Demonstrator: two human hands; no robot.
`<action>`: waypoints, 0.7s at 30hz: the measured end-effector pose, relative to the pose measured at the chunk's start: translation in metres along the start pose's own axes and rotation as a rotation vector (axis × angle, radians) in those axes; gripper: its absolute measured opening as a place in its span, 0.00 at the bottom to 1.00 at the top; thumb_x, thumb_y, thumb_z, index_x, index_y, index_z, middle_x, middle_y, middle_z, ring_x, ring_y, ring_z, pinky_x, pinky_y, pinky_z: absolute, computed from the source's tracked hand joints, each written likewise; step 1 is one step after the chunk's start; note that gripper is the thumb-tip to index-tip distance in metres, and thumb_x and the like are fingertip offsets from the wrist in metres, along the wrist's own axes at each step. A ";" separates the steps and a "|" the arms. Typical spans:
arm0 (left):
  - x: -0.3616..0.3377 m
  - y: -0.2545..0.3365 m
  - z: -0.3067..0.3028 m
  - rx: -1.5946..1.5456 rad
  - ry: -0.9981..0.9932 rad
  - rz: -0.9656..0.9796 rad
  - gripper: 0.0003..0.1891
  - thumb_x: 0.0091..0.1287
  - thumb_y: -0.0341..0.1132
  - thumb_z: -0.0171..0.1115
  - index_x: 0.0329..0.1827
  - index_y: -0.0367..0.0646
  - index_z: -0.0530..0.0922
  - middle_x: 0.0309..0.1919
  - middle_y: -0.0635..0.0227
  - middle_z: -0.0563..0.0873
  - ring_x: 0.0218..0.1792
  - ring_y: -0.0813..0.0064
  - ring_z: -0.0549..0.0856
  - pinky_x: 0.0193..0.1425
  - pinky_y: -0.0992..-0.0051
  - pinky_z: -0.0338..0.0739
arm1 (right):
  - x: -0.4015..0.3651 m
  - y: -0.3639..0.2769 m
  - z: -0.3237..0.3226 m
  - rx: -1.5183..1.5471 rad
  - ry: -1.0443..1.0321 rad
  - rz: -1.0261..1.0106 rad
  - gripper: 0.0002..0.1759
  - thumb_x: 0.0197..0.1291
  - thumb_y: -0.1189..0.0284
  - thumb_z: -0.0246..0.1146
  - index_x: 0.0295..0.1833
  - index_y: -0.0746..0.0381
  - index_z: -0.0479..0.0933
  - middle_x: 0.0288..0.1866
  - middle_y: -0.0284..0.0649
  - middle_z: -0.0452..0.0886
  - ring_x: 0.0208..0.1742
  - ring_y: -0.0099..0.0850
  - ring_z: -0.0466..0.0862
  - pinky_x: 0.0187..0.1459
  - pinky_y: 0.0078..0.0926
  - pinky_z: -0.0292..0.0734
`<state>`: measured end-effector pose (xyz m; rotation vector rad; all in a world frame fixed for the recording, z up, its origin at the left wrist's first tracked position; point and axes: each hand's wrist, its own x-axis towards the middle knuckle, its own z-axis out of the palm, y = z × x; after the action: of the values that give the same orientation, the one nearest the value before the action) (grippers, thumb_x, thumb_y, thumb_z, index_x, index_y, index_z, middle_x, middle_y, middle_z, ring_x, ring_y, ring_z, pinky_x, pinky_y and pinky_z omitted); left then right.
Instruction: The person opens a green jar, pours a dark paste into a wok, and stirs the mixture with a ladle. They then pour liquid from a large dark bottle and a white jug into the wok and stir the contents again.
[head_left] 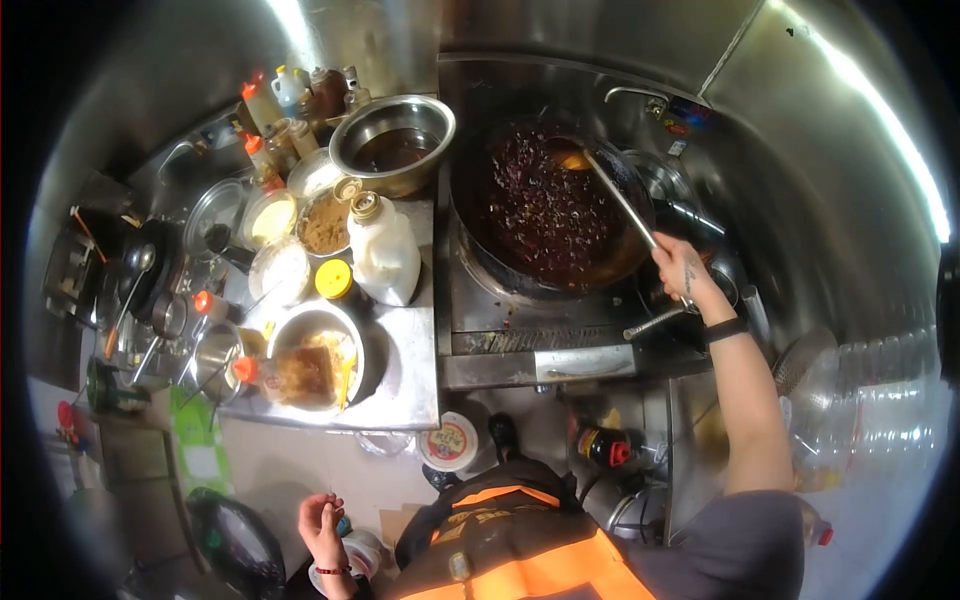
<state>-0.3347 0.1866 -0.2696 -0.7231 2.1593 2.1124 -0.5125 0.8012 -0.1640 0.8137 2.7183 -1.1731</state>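
Note:
My right hand (682, 270) is closed around the long metal handle of a ladle (622, 195). The ladle's bowl dips into a large dark wok (510, 272) on the stove, where it holds some orange-brown liquid. Dark, glossy, bubbling liquid with reddish-brown bits fills much of the wok. Low at my left side, my left hand (322, 532) hangs with its fingers loosely curled and slightly apart, and nothing shows in it. A white lidded tub is just beside that hand, partly hidden.
Left of the stove, a steel counter (405, 385) carries a metal basin (393, 178), a white jug (383, 255), bowls of powders, a yellow-lidded jar (334, 279) and several squeeze bottles. A faucet (635, 93) stands behind the wok. A round tub (449, 442) sits on the floor near my feet.

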 end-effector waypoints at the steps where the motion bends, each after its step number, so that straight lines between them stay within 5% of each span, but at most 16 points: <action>1: 0.002 -0.007 -0.002 -0.017 0.000 -0.010 0.04 0.67 0.25 0.55 0.43 0.40 0.75 0.39 0.67 0.81 0.39 0.78 0.81 0.43 0.79 0.76 | 0.015 0.020 0.002 -0.094 0.079 -0.114 0.23 0.67 0.70 0.52 0.66 0.62 0.67 0.20 0.40 0.74 0.12 0.27 0.73 0.13 0.27 0.68; 2: 0.005 -0.010 -0.002 -0.035 -0.005 -0.016 0.04 0.67 0.25 0.55 0.43 0.40 0.75 0.39 0.67 0.81 0.39 0.78 0.81 0.43 0.79 0.76 | 0.032 0.040 0.007 -0.187 0.164 -0.226 0.22 0.67 0.69 0.51 0.66 0.61 0.67 0.21 0.41 0.75 0.12 0.28 0.72 0.14 0.27 0.68; 6: -0.002 0.009 0.012 0.012 -0.054 0.045 0.04 0.67 0.26 0.55 0.43 0.39 0.74 0.40 0.66 0.81 0.40 0.78 0.81 0.43 0.78 0.76 | 0.042 0.033 0.037 0.399 -0.096 0.282 0.24 0.70 0.66 0.49 0.70 0.52 0.60 0.20 0.36 0.66 0.14 0.22 0.65 0.13 0.23 0.62; 11: -0.006 -0.003 -0.007 0.036 -0.039 0.031 0.05 0.67 0.25 0.55 0.44 0.39 0.75 0.41 0.66 0.82 0.41 0.77 0.82 0.45 0.77 0.77 | 0.003 0.018 0.069 0.627 -0.352 0.443 0.22 0.71 0.65 0.49 0.69 0.50 0.58 0.24 0.37 0.67 0.14 0.19 0.62 0.14 0.20 0.62; 19: 0.034 -0.008 -0.020 0.022 -0.186 0.092 0.06 0.68 0.25 0.55 0.45 0.39 0.75 0.42 0.65 0.82 0.42 0.76 0.82 0.46 0.77 0.77 | -0.118 -0.015 0.039 0.218 -0.308 0.225 0.23 0.70 0.68 0.50 0.70 0.53 0.63 0.20 0.33 0.65 0.13 0.19 0.63 0.13 0.20 0.61; 20: 0.040 -0.007 -0.019 0.026 -0.196 0.088 0.06 0.68 0.25 0.55 0.45 0.39 0.75 0.42 0.65 0.82 0.42 0.76 0.82 0.46 0.77 0.77 | -0.132 -0.023 0.028 0.126 -0.202 0.205 0.23 0.69 0.68 0.52 0.68 0.53 0.66 0.20 0.33 0.67 0.14 0.19 0.65 0.14 0.20 0.64; 21: 0.047 -0.007 -0.019 0.028 -0.221 0.092 0.06 0.68 0.25 0.54 0.45 0.39 0.75 0.42 0.65 0.82 0.42 0.76 0.82 0.46 0.77 0.77 | -0.146 -0.028 0.014 -0.132 -0.137 0.020 0.22 0.65 0.71 0.55 0.65 0.55 0.69 0.23 0.43 0.77 0.18 0.32 0.78 0.21 0.28 0.73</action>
<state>-0.3683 0.1551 -0.2907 -0.3740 2.1354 2.0862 -0.4035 0.7115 -0.1166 0.7135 2.6364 -0.9938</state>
